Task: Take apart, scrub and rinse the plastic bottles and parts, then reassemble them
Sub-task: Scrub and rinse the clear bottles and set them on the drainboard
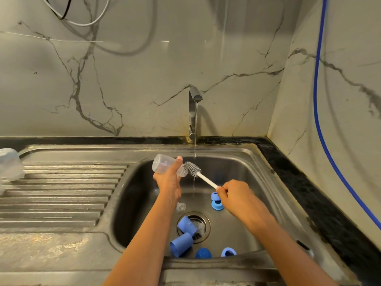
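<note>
My left hand (169, 180) grips a clear plastic bottle (162, 165) lying sideways over the sink basin (233, 162), its mouth pointing right. My right hand (235, 195) grips the white handle of a bottle brush (192, 168), whose grey bristle head sits just outside the bottle's mouth, beside the water stream. On the basin floor lie two blue caps (181, 245) by the drain, a blue dome lid (203, 253), a blue ring (228, 252), another blue ring part (216, 204) under my right hand, and a small clear nipple (181, 207).
The tap (193, 112) runs a thin stream into the basin. A ribbed steel drainboard (61, 193) lies to the left, with a clear plastic bottle (10, 164) at its far left edge. A blue hose (321, 120) hangs down the right wall.
</note>
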